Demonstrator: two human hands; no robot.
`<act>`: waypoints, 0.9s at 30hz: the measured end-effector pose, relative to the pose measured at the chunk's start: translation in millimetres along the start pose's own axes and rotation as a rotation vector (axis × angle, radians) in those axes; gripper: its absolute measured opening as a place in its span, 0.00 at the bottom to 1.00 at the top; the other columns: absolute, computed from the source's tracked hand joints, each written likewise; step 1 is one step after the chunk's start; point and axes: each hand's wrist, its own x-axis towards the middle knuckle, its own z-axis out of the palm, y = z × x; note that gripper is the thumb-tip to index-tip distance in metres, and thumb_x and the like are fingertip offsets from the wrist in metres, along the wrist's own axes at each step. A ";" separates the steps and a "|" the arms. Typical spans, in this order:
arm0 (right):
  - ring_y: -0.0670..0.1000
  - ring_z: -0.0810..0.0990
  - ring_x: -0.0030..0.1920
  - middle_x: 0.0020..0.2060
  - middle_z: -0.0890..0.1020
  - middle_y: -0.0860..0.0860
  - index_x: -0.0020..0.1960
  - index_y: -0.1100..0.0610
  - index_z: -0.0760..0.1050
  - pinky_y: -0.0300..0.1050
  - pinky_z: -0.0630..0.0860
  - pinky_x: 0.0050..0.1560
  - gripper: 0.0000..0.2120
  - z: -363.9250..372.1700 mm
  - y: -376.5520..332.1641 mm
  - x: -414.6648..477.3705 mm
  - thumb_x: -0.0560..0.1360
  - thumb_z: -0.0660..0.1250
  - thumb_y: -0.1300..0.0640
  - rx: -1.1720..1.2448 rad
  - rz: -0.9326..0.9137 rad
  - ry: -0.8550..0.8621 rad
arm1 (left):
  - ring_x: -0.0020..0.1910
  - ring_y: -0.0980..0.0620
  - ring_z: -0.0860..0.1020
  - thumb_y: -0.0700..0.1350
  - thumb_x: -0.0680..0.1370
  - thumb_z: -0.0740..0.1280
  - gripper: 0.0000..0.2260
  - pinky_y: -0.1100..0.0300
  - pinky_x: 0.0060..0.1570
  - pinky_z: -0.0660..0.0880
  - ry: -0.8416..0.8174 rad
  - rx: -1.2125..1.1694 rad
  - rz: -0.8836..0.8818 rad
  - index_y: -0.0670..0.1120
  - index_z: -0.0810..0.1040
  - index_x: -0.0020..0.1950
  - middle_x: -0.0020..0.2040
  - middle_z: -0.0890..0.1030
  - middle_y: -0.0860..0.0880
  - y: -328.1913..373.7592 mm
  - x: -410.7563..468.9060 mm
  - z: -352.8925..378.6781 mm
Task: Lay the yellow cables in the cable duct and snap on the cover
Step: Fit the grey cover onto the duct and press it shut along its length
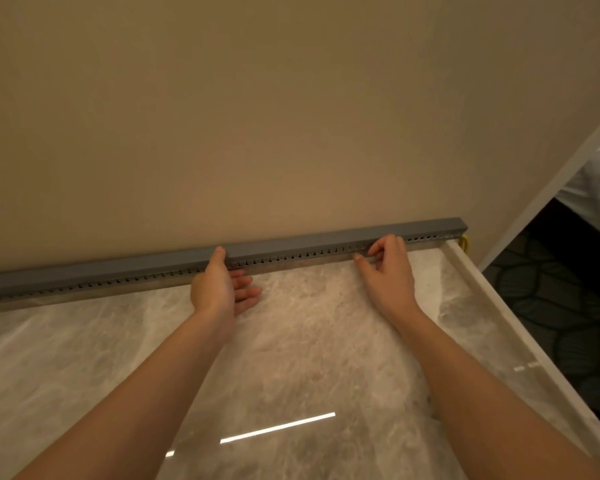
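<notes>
Looking down from the head view, we see a long grey plastic cable duct (291,258) with a slotted front wall. It lies along the back edge of a glossy pale marble worktop (309,341), against a plain beige wall (291,116). A flat grey plastic cover (326,239) sits on top of the cable duct along its visible length. A slight step shows in the cover beside the left thumb, and we cannot tell whether it is fully seated. A loop of yellow cable (463,242) shows at the duct's right end, just past the corner of the worktop; any cabling inside the duct is hidden.

The left hand (219,285) is at about mid-length of the duct. Its thumb rests on top of the cover, while its fingers (252,292) lie nearly straight and relaxed just in front of the duct, over the worktop, holding nothing.

The right hand (390,268) is farther to the right, well apart from the left hand. Its fingers (381,244) are curled, with the tips against the duct's front wall under the cover's edge and the thumb lower. We cannot tell whether they pinch the duct or only press on it.

To the right of the worktop, a dark patterned carpet (551,306) lies below.
</notes>
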 end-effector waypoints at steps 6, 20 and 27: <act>0.44 0.71 0.34 0.39 0.68 0.43 0.42 0.51 0.65 0.43 0.67 0.33 0.11 0.8 1.1 0.5 0.71 0.68 0.51 0.021 0.011 -0.004 | 0.26 0.49 0.76 0.58 0.75 0.64 0.20 0.57 0.30 0.76 -0.147 -0.003 -0.076 0.40 0.75 0.40 0.31 0.76 0.46 -13.0 -26.3 51.3; 0.43 0.71 0.34 0.42 0.69 0.45 0.42 0.52 0.66 0.37 0.65 0.32 0.09 -3.4 -4.7 -0.9 0.73 0.65 0.52 0.035 0.003 -0.034 | 0.21 0.50 0.68 0.58 0.79 0.55 0.22 0.62 0.22 0.69 -0.151 0.144 -0.021 0.40 0.75 0.43 0.30 0.75 0.46 -33.8 -36.9 128.2; 0.42 0.71 0.32 0.32 0.74 0.47 0.39 0.56 0.71 0.30 0.67 0.33 0.06 -27.4 -6.2 1.3 0.75 0.66 0.60 0.363 0.050 0.045 | 0.22 0.52 0.68 0.58 0.79 0.56 0.20 0.64 0.19 0.70 -0.220 0.157 -0.035 0.42 0.74 0.44 0.33 0.74 0.48 -31.2 -36.5 122.6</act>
